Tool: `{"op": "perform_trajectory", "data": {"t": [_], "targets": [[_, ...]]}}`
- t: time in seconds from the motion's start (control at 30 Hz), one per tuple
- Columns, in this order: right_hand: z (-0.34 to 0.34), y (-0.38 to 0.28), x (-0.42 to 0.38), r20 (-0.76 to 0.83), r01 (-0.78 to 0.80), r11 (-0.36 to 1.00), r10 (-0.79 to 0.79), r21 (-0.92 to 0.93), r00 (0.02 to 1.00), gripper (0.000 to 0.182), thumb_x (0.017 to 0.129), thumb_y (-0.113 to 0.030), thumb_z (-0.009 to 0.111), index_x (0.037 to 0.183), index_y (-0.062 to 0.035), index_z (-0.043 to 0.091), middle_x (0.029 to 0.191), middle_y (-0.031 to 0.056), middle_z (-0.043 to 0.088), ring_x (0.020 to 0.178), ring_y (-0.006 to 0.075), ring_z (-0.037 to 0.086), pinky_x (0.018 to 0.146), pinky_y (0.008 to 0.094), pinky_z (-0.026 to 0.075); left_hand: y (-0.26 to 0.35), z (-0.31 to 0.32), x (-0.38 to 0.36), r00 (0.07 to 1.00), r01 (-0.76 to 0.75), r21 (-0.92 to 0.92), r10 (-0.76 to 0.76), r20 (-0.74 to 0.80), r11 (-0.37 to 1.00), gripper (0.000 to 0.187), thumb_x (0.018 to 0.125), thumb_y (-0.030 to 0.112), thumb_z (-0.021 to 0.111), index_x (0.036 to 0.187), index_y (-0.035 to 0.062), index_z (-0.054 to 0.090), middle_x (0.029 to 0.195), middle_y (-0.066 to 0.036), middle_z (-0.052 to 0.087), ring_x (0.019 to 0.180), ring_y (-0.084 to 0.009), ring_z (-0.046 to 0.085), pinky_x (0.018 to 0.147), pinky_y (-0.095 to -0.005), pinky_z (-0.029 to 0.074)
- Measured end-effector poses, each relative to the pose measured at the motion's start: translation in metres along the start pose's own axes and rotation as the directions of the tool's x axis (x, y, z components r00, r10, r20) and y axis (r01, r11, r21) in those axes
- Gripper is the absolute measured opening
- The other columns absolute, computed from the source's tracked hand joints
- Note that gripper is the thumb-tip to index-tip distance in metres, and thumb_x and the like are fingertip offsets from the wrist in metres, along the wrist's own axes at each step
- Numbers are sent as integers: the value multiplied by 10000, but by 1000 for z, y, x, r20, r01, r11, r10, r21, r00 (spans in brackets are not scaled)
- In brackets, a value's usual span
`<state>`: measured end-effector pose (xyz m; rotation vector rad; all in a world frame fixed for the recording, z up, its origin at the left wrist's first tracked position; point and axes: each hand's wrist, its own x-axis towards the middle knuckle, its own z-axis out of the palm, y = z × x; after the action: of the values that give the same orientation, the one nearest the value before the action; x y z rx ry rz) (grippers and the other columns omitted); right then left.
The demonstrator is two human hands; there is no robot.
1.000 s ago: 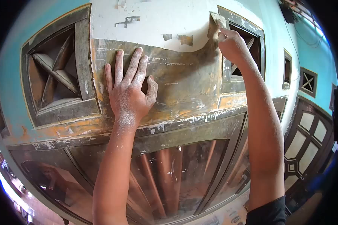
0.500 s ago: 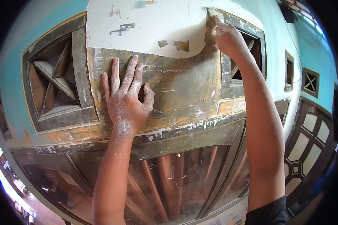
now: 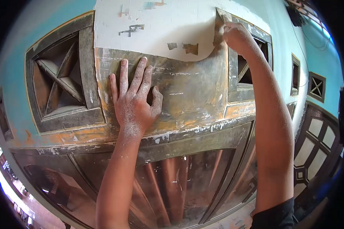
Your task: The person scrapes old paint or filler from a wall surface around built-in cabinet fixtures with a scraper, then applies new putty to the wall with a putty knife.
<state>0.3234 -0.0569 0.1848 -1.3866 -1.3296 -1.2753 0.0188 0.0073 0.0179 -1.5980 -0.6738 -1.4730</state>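
A thin, brown, paint-smeared sheet (image 3: 187,89) lies along the wall, its top edge dipping in a curve and rising to a raised corner at the right. My left hand (image 3: 135,107) is pressed flat on its left part, fingers spread and dusted with white powder. At the upper right, my right hand (image 3: 239,37) is closed at the raised corner, the fingers bent around it. A pale bit shows above those fingers, too small to make out. Above the sheet is a white patch of wall (image 3: 153,42) with several dark brown marks, shaded near the corner.
A framed vent opening (image 3: 61,80) with crossed slats sits left of the sheet. Another vent frame (image 3: 240,93) is partly behind my right forearm. Below runs a flaking wooden ledge (image 3: 172,135) over glazed panels (image 3: 179,187). A panelled door (image 3: 313,152) stands at the right.
The view has shifted slightly, so the wall and both hands appear a little further right. My left hand stays flat, and my right hand remains closed at the raised corner.
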Motion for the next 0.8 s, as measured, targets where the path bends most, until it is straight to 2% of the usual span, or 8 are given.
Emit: {"op": "perform_trajectory", "data": {"t": [0.03,0.13,0.33,0.43,0.47,0.57,0.77,0.8], "targets": [[-1,-5,-3,-26,-162,966,170,202,985,205,856,-40,627,959,-20,803,1121,205,737,1065,363,730,909,415,615,1,0,-3,1000,8,-11,-8,15,1000,537,894,261,612,1401,90,656,1623,-18,481,1560,-384,310,1269,-615,173],[-12,-4,-4,97,-44,997,50,-65,994,237,880,-47,610,1032,4,784,1159,205,726,1075,372,726,914,420,612,2,0,-3,1000,6,-4,-6,14,1000,534,899,261,607,1402,90,654,1631,-15,470,1565,-383,298,1269,-618,172],[-12,-5,-2,91,45,989,-33,-140,995,265,888,-37,597,1090,35,752,1222,207,707,1073,378,722,914,427,610,3,-1,-3,999,17,-7,-17,30,1000,545,905,263,601,1424,105,642,1641,-9,455,1567,-383,294,1268,-626,163],[-2,6,10,94,-18,998,23,-57,995,255,895,-56,597,1073,8,769,1213,199,711,1071,371,724,917,434,609,2,-2,-3,999,18,-15,-17,36,1000,547,905,265,601,1426,103,639,1639,-12,458,1566,-384,296,1269,-625,161],[1,6,9,3,93,984,-94,-150,996,243,876,-59,615,1042,-3,783,1193,200,716,1070,363,728,916,438,607,1,-1,-2,999,18,-13,-17,35,1000,547,905,265,601,1426,103,639,1639,-12,458,1566,-384,296,1269,-625,161],[0,7,6,15,55,995,-54,-86,998,214,839,-47,644,983,-8,798,1179,200,721,1070,353,730,914,434,606,2,0,-3,1000,6,-3,-6,21,1000,549,902,268,603,1422,98,638,1639,-14,457,1565,-387,297,1269,-624,162],[-4,6,17,77,145,963,-130,-225,988,222,817,-13,649,972,-18,809,1023,213,754,935,361,759,852,424,626,3,-1,-4,999,19,-18,-19,44,1000,550,900,275,602,1418,98,645,1644,-13,450,1567,-386,293,1270,-624,154],[-14,-7,8,16,-20,999,21,-41,1000,249,835,-23,632,1023,-4,794,1042,226,752,943,368,756,854,431,621,2,-1,-4,999,14,-7,-13,43,1000,549,900,276,601,1417,97,647,1644,-13,449,1567,-386,292,1270,-623,153]]}}
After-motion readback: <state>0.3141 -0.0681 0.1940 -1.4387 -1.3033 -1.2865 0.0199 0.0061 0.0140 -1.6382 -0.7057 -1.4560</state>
